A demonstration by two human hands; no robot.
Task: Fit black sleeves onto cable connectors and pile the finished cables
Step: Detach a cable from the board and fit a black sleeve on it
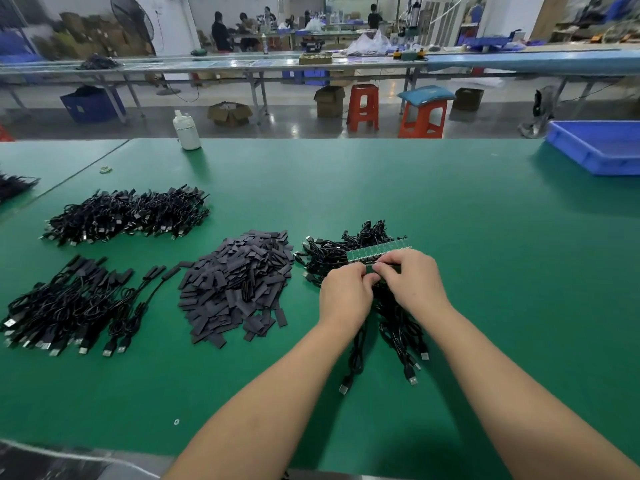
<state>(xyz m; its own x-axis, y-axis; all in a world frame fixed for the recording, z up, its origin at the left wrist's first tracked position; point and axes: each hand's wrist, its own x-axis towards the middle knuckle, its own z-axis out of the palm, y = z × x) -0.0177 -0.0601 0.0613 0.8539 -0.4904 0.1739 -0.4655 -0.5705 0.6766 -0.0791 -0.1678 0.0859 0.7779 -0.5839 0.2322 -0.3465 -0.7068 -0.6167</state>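
Note:
A heap of flat black sleeves (239, 282) lies mid-table. To its right is a bundle of black cables (332, 254) with a strip of small green circuit boards (377, 252) across it. My left hand (343, 296) and my right hand (412, 282) meet over this bundle, and both pinch a green board end at about the same spot between the fingertips. More cables (401, 334) trail toward me under the hands. At the left lie two piles of cables: one with black sleeves fitted (69, 306), and another farther back (128, 214).
The green table (415, 188) carries a white bottle (186, 130) at its far edge, a blue bin (599, 147) at the far right and a small tape ring (105, 169) at the left. Beyond are red stools, cardboard boxes, long benches and several people.

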